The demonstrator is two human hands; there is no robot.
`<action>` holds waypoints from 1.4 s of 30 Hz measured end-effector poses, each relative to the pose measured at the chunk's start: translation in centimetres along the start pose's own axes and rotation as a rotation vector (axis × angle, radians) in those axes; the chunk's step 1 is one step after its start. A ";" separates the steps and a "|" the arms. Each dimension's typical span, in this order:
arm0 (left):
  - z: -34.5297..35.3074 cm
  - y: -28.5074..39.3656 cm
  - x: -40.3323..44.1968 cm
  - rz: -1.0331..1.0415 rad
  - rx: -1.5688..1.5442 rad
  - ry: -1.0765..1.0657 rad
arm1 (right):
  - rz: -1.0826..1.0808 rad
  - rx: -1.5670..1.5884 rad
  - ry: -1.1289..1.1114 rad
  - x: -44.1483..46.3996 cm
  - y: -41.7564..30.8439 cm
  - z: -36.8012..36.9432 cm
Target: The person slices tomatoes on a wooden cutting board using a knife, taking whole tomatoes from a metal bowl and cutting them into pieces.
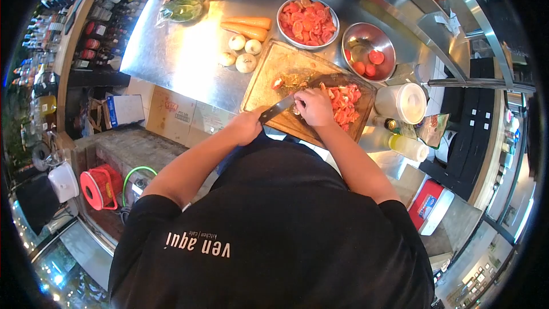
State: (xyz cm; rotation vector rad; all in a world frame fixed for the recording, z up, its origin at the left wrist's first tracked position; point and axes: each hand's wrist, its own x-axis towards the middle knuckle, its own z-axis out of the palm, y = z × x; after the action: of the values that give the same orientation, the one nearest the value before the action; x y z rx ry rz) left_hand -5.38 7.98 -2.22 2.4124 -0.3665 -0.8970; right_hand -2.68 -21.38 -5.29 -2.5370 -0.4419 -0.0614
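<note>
I observe one person at a steel worktop (150,46), both bare hands over a wooden cutting board (269,77), which serves as the reference for all positions. The left hand (246,127), at the near left edge of the board, is closed in a fist around the dark handle of a knife (278,109); the blade points across the board toward the other hand. The right hand (314,107), above the middle of the board, has its fingers curled inward and drawn together beside the blade's tip; I cannot tell whether they pinch the blade or a small piece. Chopped tomato (346,103) lies on the board's right part, just beside the right hand. Moist pulp (293,81) is spread beyond the fingers, toward the board's far edge. Beyond the board stand a bowl of cut tomatoes (311,47) and a steel bowl (358,39) containing several tomatoes. Onions (246,63) and carrots (246,27) lie beyond its left side.
</note>
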 end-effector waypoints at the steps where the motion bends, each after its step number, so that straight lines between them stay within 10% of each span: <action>1: -0.7 0.2 -0.9 -0.088 -0.034 -0.078 | -0.004 -0.002 0.001 0.1 0.2 -0.1; 29: -1.5 -2.2 -3.7 -0.065 0.014 0.015 | -0.001 -0.202 -0.190 1.4 1.8 -1.8; 35: -2.0 -2.4 -4.0 -0.054 0.033 0.025 | 0.121 -0.066 -0.215 1.7 1.0 -3.2; 37: -2.0 -2.5 -4.0 -0.039 -0.030 0.053 | 0.360 0.409 -0.135 2.0 1.4 -2.7; 42: -1.7 -2.2 -3.1 -0.016 0.025 0.060 | 0.114 0.204 -0.043 3.9 2.9 -4.2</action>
State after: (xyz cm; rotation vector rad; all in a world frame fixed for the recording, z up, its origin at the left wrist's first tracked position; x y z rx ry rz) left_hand -6.42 11.73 -0.81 2.4625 -0.3386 -0.8295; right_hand 2.11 -24.75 -2.76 -2.3605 -0.3030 0.0780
